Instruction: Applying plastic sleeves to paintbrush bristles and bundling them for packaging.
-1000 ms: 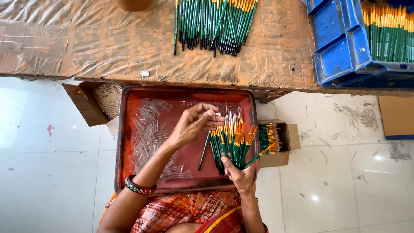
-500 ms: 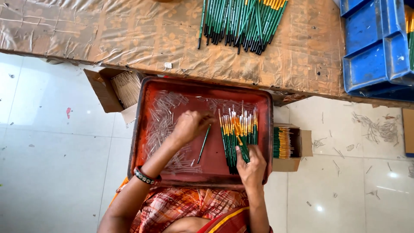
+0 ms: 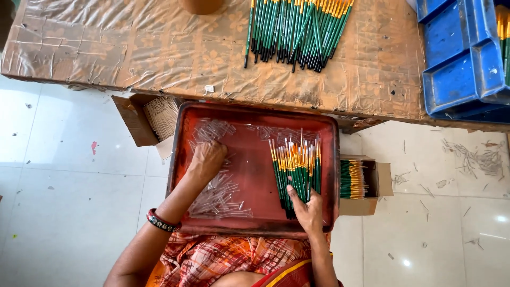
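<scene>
left hand (image 3: pixel 208 159) is reaching into the loose clear plastic tubes (image 3: pixel 220 194) on the left side of the red tray (image 3: pixel 254 226), fingers curled down together into the heap; cannot tell if a tube is actually pinched between them

right hand (image 3: pixel 307 210) is gripping a fanned bunch of green paintbrushes (image 3: pixel 296 170), fingers clamped round the lower ends of the handles, tips pointing away from the person, bunch lying over the right half of the tray

risks, as judged: the fan is being held only at one end, so a slack grip could be letting brushes slide out and mix with the tubes; the tray appears to be resting on the lap, so a knee shift could be tipping tubes onto the floor; tubes are small and clear, so easy to be grabbing two at once or none

containers: red tray holding scattered tubes plus the held bunch; small cardboard box (image 3: pixel 365 183) just right of the tray holding green brushes laid flat; open carton (image 3: pixel 151 117) by the tray's upper left corner packed with thin pale sticks; blue bins (image 3: pixel 459 58) at the far right of the table (image 3: pixel 133 53), brushes showing in one; a loose pile of brushes (image 3: pixel 297 29) lying on the table itself
</scene>
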